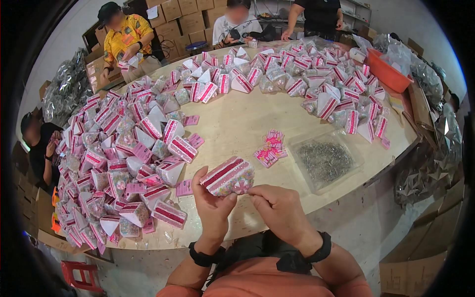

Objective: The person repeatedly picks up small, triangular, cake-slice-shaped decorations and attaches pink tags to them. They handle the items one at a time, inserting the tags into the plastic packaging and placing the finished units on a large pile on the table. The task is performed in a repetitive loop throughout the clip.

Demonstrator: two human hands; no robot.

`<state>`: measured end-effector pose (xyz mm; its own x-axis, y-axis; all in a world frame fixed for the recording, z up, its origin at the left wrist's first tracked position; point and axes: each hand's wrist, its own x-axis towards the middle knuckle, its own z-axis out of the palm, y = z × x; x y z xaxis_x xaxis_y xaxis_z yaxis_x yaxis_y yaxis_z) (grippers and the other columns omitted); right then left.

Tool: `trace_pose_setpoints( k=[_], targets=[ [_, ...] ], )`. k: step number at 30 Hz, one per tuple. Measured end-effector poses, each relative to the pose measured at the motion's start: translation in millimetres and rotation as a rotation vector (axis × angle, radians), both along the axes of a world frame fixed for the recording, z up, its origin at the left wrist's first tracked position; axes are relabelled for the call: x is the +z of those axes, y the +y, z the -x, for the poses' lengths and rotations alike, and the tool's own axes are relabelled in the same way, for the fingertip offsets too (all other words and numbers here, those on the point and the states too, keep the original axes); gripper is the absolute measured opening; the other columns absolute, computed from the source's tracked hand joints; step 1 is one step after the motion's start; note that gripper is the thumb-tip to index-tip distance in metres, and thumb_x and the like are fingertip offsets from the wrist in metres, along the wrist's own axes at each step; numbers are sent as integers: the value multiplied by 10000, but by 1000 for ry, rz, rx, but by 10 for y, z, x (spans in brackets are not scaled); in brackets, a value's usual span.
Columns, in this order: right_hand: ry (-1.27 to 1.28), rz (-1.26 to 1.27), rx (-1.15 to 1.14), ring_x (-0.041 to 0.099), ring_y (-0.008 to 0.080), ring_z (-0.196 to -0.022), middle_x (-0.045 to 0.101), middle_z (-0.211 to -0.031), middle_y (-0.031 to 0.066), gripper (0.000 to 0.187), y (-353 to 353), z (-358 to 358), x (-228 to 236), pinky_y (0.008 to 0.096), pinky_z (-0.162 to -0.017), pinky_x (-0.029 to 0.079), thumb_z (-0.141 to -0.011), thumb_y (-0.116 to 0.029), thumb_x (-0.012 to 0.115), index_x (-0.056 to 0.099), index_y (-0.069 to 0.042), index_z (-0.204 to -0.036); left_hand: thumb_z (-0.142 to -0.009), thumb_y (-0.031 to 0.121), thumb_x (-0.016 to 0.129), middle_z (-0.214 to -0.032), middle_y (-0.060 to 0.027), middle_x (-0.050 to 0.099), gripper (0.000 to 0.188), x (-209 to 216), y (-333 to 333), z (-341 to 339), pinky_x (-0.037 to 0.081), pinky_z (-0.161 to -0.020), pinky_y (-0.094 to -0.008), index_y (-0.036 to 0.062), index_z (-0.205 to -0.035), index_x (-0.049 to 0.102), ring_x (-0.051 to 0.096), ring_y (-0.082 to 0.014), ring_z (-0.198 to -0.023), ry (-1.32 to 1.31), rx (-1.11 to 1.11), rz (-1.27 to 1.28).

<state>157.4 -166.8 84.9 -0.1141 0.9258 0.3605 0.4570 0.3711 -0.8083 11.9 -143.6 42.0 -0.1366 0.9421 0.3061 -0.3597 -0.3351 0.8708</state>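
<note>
A toy cake slice (228, 173), with pink and dark red layers and a speckled, beaded side, is gripped in my left hand (213, 210) above the near edge of the table. My fingers wrap behind it and the thumb presses on its lower side. Close against its right lower corner, by a small pink tag or decoration (241, 186), my right hand (278, 208) is closed in a pinch. What lies between those fingertips is too small to make out. Beyond my hands lie pink printed cards (271, 148) in a small pile.
A clear shallow tray (357, 166) of many small metal pieces sits right of the cards. Heaps of similar cake slices (116, 163) cover the left and far sides of the wooden table (227, 126). An orange tub (388, 72) stands at far right. Several people are around the table.
</note>
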Motion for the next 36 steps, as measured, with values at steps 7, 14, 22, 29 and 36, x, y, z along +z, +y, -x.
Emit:
trace_pose_setpoints(
  k=[7, 14, 22, 29, 36],
  targets=[
    [1, -111, -24, 604, 358, -753, 614, -800, 172, 114, 26, 17, 31, 414, -636, 477, -850, -97, 566, 611, -27, -928, -751, 79, 600, -1135, -98, 504, 531, -146, 28, 113, 404, -947, -326, 17, -1229, 379, 511, -186, -1070, -13, -14, 56],
    [-22, -120, -41, 593, 357, -725, 593, -760, 164, 81, 50, -22, 21, 426, -622, 464, -853, -99, 557, 585, -25, -871, -712, -18, 579, -1194, -129, 501, 608, 11, 12, 108, 395, -979, -332, -41, -1278, 359, 500, -206, -1138, 12, -158, 163],
    [-38, -113, -27, 585, 348, -696, 584, -747, 169, 88, 15, -14, 4, 402, -596, 465, -847, -100, 557, 579, -15, -845, -771, -15, 600, -1177, -113, 531, 498, -163, -17, 47, 443, -942, -339, -15, -1233, 412, 543, -192, -1077, -93, -263, 241],
    [284, 181, 51, 565, 182, -579, 619, -692, 108, 117, 101, -57, -120, 295, -550, 448, -853, -99, 579, 642, -4, -876, -824, 20, 636, -1188, -113, 536, 489, -317, -66, -32, 417, -945, -281, -40, -1251, 404, 547, -159, -1044, -142, -382, 372],
    [690, 490, 136, 463, 40, -483, 643, -716, 50, 132, 122, -292, -93, 186, -433, 351, -870, -56, 586, 661, 26, -943, -840, 72, 615, -1125, -97, 560, 456, -367, -23, -54, 439, -835, -272, -46, -1235, 420, 558, -151, -963, -238, -263, 396]
  ],
)
